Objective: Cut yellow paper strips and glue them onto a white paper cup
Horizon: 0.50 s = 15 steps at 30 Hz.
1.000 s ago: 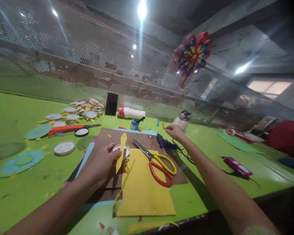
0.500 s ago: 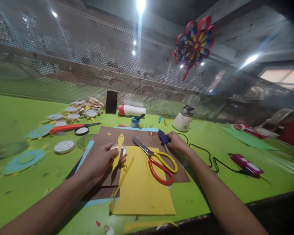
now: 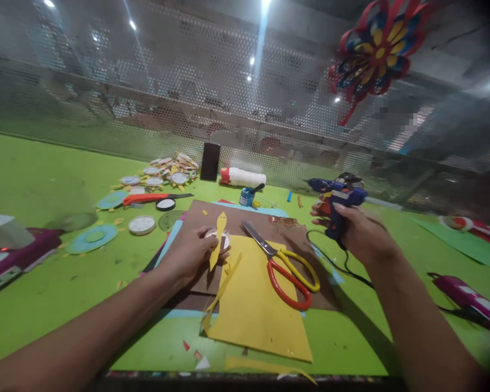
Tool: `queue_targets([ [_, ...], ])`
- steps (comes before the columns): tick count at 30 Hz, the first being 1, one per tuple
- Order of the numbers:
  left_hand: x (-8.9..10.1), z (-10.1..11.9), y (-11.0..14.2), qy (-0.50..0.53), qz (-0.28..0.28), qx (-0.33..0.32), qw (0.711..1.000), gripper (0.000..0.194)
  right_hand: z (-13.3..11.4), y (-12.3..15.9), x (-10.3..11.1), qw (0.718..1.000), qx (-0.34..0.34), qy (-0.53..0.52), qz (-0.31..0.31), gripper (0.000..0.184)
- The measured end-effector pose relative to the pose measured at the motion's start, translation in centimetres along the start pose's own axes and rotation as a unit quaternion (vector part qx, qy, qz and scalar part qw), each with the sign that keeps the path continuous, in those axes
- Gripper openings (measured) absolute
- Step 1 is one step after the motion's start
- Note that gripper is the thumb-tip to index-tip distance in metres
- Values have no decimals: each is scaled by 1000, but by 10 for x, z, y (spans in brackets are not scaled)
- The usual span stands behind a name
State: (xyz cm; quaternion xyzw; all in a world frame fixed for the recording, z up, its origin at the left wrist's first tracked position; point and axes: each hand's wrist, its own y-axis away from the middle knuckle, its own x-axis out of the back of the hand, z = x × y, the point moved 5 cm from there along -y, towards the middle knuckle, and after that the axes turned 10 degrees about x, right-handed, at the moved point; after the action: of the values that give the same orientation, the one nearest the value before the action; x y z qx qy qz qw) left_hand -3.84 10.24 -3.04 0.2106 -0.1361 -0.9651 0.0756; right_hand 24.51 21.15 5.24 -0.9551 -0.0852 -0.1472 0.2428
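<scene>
My left hand (image 3: pixel 200 247) is closed on a yellow paper cutout (image 3: pixel 219 239) with a pointed tail and small dark eyes, together with a round white disc (image 3: pixel 225 243) behind it. Raised above the table on the right, my right hand (image 3: pixel 361 231) grips a blue glue gun (image 3: pixel 338 198), its nozzle pointing left and its black cord hanging down. Between the hands, scissors (image 3: pixel 283 264) with one red and one yellow handle lie on a yellow sheet (image 3: pixel 257 310). Brown card (image 3: pixel 200 215) is underneath.
On the left are a pile of finished discs (image 3: pixel 175 166), a red-handled cutter (image 3: pixel 147 199), blue rings (image 3: pixel 93 238) and a purple power strip (image 3: pixel 22 258). A blue jar (image 3: pixel 246 197), a white-and-red roll (image 3: pixel 245 177) and a phone (image 3: pixel 210 161) stand behind. Another purple strip (image 3: pixel 471 298) lies right.
My right hand has lifted the glue gun off the brown card, up and to the right. My left hand keeps hold of the cutout and disc. The view has shifted.
</scene>
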Motion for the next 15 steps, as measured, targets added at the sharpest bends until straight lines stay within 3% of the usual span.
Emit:
queue_targets([
  [3,1,5,4,-17,12,-21,1000,14,-36,26,-40,988,-6,-99,-120,30],
  [6,2,9,7,-84,37,-37,995,16,-57,48,-70,969,13,-58,-241,30],
  [12,8,9,9,-208,88,-65,972,33,-53,67,-87,953,25,116,-279,44],
  [15,5,13,11,-288,98,-88,949,36,-48,75,-92,939,61,190,-281,46],
])
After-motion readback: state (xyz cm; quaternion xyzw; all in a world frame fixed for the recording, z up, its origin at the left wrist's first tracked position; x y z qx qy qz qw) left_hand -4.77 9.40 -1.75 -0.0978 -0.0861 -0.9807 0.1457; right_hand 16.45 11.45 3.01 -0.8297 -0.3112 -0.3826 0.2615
